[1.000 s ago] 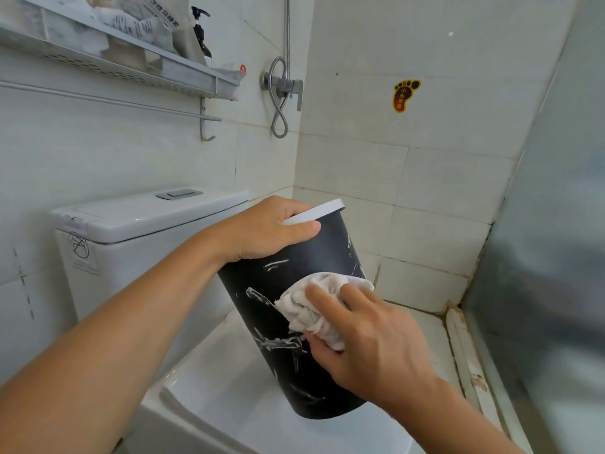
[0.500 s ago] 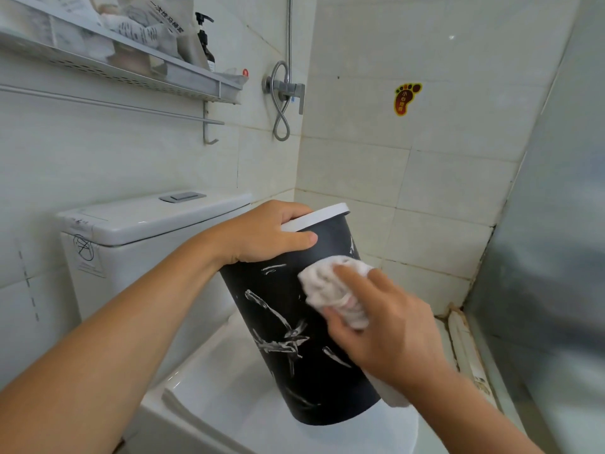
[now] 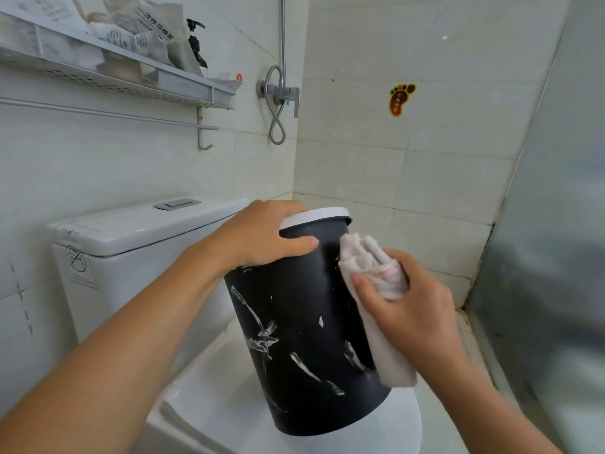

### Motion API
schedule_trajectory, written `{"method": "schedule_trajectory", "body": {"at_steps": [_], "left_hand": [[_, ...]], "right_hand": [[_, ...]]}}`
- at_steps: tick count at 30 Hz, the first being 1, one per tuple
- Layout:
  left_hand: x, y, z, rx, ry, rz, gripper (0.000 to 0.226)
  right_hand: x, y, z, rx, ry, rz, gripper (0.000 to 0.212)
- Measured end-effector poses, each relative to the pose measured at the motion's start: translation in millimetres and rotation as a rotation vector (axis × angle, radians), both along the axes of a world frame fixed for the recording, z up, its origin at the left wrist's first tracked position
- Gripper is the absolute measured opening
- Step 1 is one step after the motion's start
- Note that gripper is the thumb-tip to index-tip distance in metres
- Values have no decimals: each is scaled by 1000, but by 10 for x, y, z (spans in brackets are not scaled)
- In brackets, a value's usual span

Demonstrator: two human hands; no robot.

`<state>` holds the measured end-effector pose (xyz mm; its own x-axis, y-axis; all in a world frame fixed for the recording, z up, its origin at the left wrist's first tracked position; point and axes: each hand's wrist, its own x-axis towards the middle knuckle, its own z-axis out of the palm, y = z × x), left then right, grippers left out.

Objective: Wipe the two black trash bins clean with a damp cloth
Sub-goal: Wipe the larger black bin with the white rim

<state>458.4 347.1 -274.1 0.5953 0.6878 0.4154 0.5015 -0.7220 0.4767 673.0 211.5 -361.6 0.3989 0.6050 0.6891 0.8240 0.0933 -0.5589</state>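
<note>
One black trash bin (image 3: 304,335) with a white rim and white streaks on its side stands tilted on the closed toilet lid (image 3: 222,417). My left hand (image 3: 262,237) grips the bin's upper rim, thumb across the front. My right hand (image 3: 406,309) holds a bunched white cloth (image 3: 373,273) against the bin's upper right side; a loose end of the cloth hangs down along the bin. A second bin is not in view.
The white toilet tank (image 3: 137,231) stands at the left behind the bin. A wall shelf (image 3: 131,77) with packets and a pump bottle hangs above it, over a towel bar. A shower valve (image 3: 281,93) and hose sit in the corner. A frosted glass panel (image 3: 550,257) closes the right.
My right hand has slid the cloth up and to the right across the bin, from the middle of its front to its upper right side. The left hand keeps its grip on the rim.
</note>
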Motion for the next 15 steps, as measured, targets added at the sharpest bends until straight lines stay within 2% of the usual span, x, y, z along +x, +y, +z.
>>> {"method": "schedule_trajectory", "body": {"at_steps": [3, 8, 12, 15], "left_hand": [[13, 1, -14, -10, -26, -41, 21], [27, 30, -26, -73, -103, -108, 17], [46, 53, -12, -77, -105, -141, 18], [42, 114, -17, -75, -108, -135, 14]], "right_hand": [[6, 110, 108, 12, 44, 42, 46], [-120, 174, 3, -51, -189, 34, 51], [-163, 141, -16, -14, -280, -18, 51], [-213, -28, -168, 29, -455, 41, 54]]}}
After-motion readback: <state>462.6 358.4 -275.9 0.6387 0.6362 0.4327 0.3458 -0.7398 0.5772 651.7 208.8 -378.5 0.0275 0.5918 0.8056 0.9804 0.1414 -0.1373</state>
